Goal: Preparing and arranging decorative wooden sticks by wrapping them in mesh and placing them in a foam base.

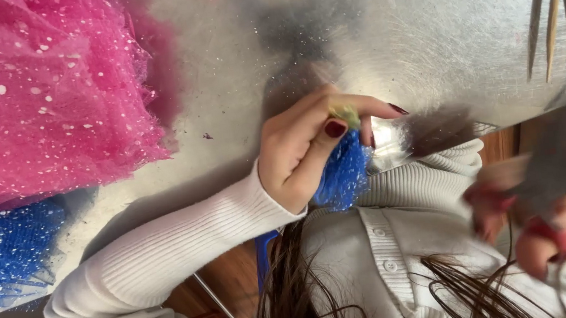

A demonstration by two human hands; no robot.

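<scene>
Blue glittery tulle (344, 173) is already gathered into a small bunch, pinched at its yellowish top between the fingers (337, 127) of the left hand (300, 149) at the counter (426, 31) edge, while the blurred right hand (546, 219) holds something I cannot tell.

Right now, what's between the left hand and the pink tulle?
Head view: only bare metal table, dusted with glitter, plus one small dark speck. The left hand pinches a blue tulle piece.
</scene>
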